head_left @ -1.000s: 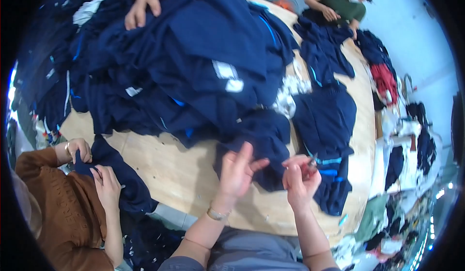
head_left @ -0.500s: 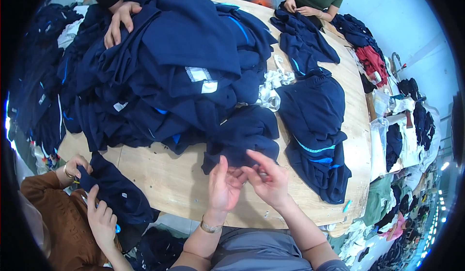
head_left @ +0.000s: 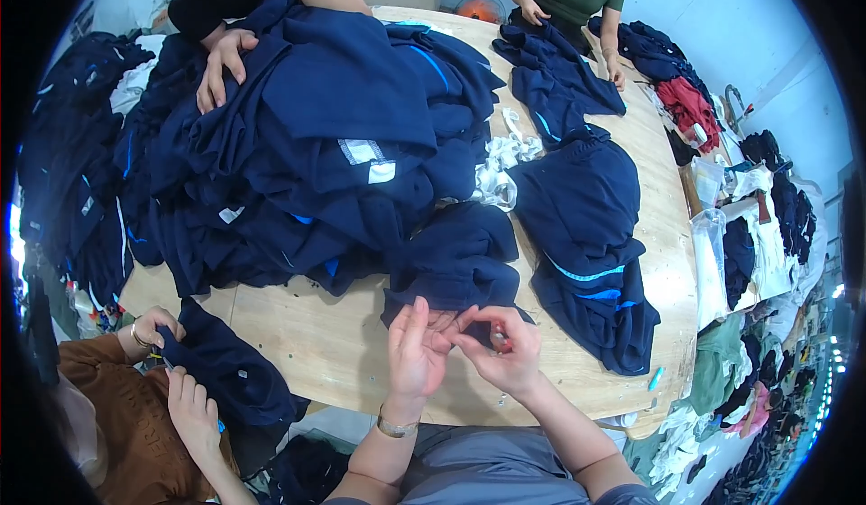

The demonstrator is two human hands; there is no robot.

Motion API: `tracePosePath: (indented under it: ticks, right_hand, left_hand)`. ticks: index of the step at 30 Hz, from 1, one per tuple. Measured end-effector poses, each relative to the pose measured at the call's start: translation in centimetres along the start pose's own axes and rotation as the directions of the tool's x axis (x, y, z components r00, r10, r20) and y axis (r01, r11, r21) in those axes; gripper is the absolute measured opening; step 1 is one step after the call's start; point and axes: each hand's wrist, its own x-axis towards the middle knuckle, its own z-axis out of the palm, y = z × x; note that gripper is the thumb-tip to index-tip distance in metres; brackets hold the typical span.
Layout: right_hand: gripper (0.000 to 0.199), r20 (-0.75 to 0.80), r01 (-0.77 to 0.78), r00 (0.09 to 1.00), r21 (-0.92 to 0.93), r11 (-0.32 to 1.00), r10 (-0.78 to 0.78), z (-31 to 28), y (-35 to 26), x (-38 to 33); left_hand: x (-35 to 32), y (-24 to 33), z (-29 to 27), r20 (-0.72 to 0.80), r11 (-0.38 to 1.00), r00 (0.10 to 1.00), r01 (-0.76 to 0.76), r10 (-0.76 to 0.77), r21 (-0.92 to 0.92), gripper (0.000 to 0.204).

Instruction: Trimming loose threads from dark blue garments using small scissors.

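Observation:
My left hand is held palm up over the table's near edge, thumb raised and fingers stretched out and apart. Against its fingertips my right hand is closed in a pinch, with its fingers curled. A small reddish and pale bit shows inside the right hand, too small to name. Just beyond both hands lies a crumpled navy garment on the wooden table. No cloth is held by either hand.
A big heap of navy garments rises ahead to the left. Navy trousers and white scraps lie right of it. A brown-sleeved co-worker handles a navy piece at left. Two more people stand across the table. A teal marker-like stick lies right.
My right hand's raised index finger has bent down into a pinch by the left fingertips. Across the table, the green-shirted person's hands have moved apart.

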Motion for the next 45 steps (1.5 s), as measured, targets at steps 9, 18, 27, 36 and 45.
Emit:
tracePosePath:
  ticks: [9,18,27,36,45]
  right_hand:
    - [0.010,0.087,-0.232,0.971,0.101,0.968,0.223,0.2,-1.9,0.2]
    - [0.033,0.364,-0.243,0.922,0.275,0.930,0.134,-1.9,-1.5,-1.1]
    - [0.029,0.085,0.019,0.996,-0.289,0.957,0.006,-1.5,0.6,-0.7]
    - [0.031,0.139,0.104,0.989,-0.442,0.891,-0.046,-1.7,0.0,-0.6]
    - [0.031,0.153,0.153,0.984,-0.462,0.874,-0.091,-1.8,-0.2,-0.6]
  left_hand:
    - [-0.6,-0.7,0.8,-0.112,0.988,0.993,-0.031,0.048,0.150,0.024]
    - [-0.6,-0.3,0.9,-0.084,0.997,0.994,-0.065,0.069,0.051,0.023]
    - [-0.6,-0.9,0.0,-0.056,0.991,0.992,-0.110,0.115,0.082,0.027]
    - [-0.9,-1.0,0.5,-0.051,0.980,0.986,-0.151,0.159,0.129,0.025]
    - [-1.1,-1.6,-0.3,-0.007,0.957,0.977,-0.208,0.214,0.202,0.024]
